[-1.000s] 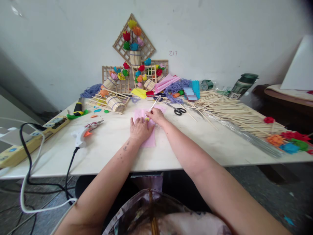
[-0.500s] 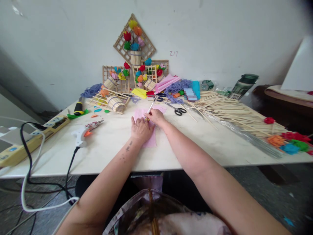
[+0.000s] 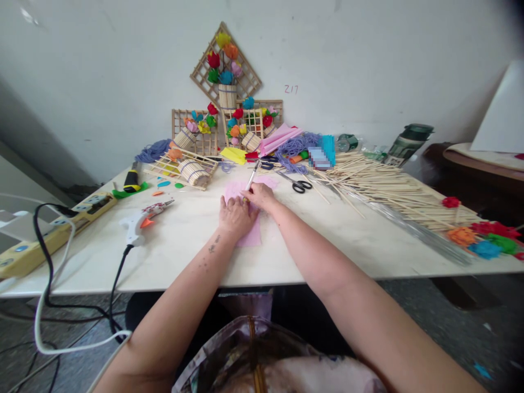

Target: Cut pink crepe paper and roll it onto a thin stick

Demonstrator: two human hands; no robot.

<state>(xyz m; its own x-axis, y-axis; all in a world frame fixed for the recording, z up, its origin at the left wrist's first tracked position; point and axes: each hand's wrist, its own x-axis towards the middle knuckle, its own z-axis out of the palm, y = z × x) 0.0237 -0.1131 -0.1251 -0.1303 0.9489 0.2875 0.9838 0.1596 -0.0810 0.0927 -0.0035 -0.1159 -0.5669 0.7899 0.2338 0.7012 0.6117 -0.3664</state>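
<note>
Pink paper (image 3: 250,236) lies flat on the white table, partly covered by both hands. My left hand (image 3: 238,216) rests on it with the fingers spread. Just right of those fingers, my right hand (image 3: 261,195) is closed around a white pen (image 3: 253,173), which slants upward. The pen's lower end is hidden by the hands. Something small and yellow shows between the hands, too small to make out.
A glue gun (image 3: 135,225) and power strip (image 3: 61,229) are on the left. Black scissors (image 3: 302,186) lie right of the hands, near many wooden sticks (image 3: 393,191). Lattice panels with paper flowers (image 3: 225,76) stand behind. A green bottle (image 3: 405,144) is back right.
The pen has tilted slightly more upright, its upper end shifting a little to the left. Both hands have stayed almost in place.
</note>
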